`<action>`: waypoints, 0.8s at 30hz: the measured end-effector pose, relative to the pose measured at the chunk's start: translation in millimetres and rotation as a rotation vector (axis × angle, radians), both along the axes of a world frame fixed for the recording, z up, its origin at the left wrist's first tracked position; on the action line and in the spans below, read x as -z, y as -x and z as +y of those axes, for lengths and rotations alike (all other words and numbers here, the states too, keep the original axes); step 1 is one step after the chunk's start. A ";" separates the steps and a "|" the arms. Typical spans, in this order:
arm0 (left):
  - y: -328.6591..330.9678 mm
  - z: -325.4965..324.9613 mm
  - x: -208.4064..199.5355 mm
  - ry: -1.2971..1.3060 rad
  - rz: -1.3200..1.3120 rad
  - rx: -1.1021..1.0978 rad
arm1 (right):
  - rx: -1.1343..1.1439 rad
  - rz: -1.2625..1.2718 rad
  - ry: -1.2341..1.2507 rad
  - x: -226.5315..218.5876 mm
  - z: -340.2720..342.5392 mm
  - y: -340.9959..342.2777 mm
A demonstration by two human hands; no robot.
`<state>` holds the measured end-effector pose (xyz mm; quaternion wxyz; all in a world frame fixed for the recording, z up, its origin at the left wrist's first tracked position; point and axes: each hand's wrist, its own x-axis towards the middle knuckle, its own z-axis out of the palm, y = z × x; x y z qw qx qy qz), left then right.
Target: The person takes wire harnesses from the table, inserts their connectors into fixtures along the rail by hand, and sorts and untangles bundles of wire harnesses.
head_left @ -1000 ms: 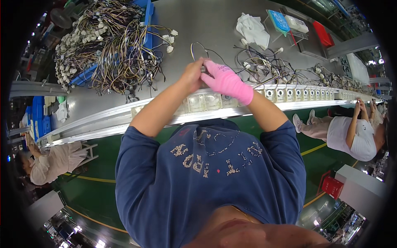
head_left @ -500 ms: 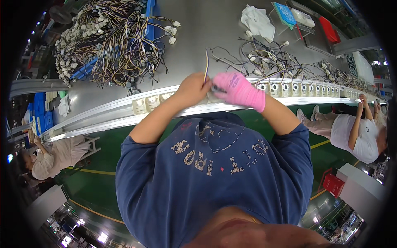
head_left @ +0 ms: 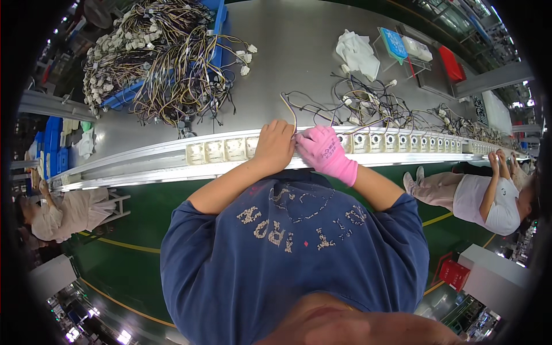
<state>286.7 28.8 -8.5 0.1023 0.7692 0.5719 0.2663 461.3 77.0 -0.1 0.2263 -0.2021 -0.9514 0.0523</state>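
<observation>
My bare left hand (head_left: 275, 146) is closed over a long rail of clear plastic housings. Between my hands a thin cable (head_left: 292, 113) with light and dark wires rises in a bend, its lower end at the left fingertips. My right hand (head_left: 323, 148), in a pink glove, is closed right beside it, fingertips bent down at the same housing. The fingers hide whatever small part lies there. Clear housings (head_left: 215, 150) sit in the rail left of my hands. To the right, more housings (head_left: 391, 142) show dark round parts in them.
A blue bin (head_left: 122, 96) overflows with connector cables (head_left: 178, 75) at the far left. Loose cables (head_left: 368, 103) lie behind the rail, near a white cloth (head_left: 357, 54) and a wire stand with a blue tray (head_left: 394, 43). Co-workers sit at both sides along the line (head_left: 486, 192).
Both hands have come lower in view, and the rail with them. My gloved hand has shifted a little left and curled down; the cable now leans toward the back left, no longer upright.
</observation>
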 end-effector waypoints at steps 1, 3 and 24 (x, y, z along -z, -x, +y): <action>-1.5 0.2 1.4 0.000 -0.005 -0.006 | 0.044 0.035 0.041 -2.6 -3.5 0.4; -1.8 -0.5 3.9 0.011 -0.003 -0.044 | 0.087 0.068 0.088 -4.7 -8.5 4.9; -2.7 15.6 -1.5 0.126 0.138 0.093 | -0.123 -0.109 -0.217 -51.3 19.8 12.5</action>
